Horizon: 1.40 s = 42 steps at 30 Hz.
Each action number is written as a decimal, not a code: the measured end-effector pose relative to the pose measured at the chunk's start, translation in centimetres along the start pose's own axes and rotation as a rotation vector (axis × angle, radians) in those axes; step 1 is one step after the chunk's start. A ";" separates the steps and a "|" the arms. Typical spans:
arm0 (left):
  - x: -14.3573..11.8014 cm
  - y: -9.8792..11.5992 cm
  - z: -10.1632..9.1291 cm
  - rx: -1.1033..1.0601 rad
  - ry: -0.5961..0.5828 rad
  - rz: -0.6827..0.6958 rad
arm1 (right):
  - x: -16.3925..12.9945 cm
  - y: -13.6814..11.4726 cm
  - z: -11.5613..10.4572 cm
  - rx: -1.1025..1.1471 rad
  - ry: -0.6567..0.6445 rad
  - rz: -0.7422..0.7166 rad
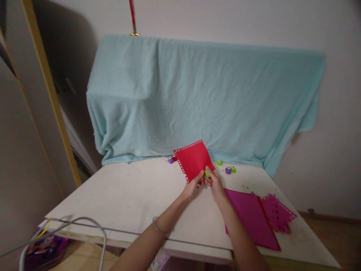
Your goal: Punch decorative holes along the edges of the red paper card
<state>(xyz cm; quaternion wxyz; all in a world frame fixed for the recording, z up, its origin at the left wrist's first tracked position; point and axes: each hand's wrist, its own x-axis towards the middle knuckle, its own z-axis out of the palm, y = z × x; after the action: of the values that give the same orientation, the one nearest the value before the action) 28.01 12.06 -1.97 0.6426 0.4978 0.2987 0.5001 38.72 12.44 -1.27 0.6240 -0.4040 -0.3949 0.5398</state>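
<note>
A square of red paper (193, 160), with punched holes along its far and left edges, is held tilted above the table. My left hand (196, 181) pinches its near edge between thumb and fingers. Closed around a small green craft punch (207, 174), my right hand (213, 178) meets the paper's near right edge. Whether the punch is pressed down on the paper I cannot tell. Beyond the paper's left corner sit a purple punch (170, 160) and a red punch (174, 157), the red one partly covered.
Right of the paper are green punches (219, 162) and a purple punch (228, 170). Magenta sheets (245, 214) lie under my right forearm, beside punched magenta paper (278, 212). A pale blue cloth (208, 101) hangs behind the white table (126, 199). A cable (93, 222) loops at front left.
</note>
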 end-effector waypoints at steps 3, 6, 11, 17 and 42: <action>-0.1 0.1 0.0 0.018 0.010 0.008 | 0.0 0.0 0.0 0.035 -0.011 0.006; 0.1 -0.2 -0.1 0.021 -0.001 0.001 | 0.0 0.0 0.0 0.031 -0.027 0.003; 0.5 -1.3 -0.3 0.005 0.046 0.018 | 0.0 0.1 -0.1 0.051 -0.024 -0.015; 0.5 -1.7 0.0 -0.015 0.121 0.071 | 0.1 0.3 -0.2 0.031 0.017 -0.020; 0.3 -2.2 -0.7 0.201 0.215 0.167 | 0.1 0.3 -0.3 -0.077 0.059 -0.001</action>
<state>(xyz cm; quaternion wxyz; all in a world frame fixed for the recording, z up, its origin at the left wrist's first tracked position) 28.23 12.60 -4.27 0.5101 0.5261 0.3720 0.5698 38.97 12.55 -1.62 0.6197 -0.4433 -0.3968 0.5118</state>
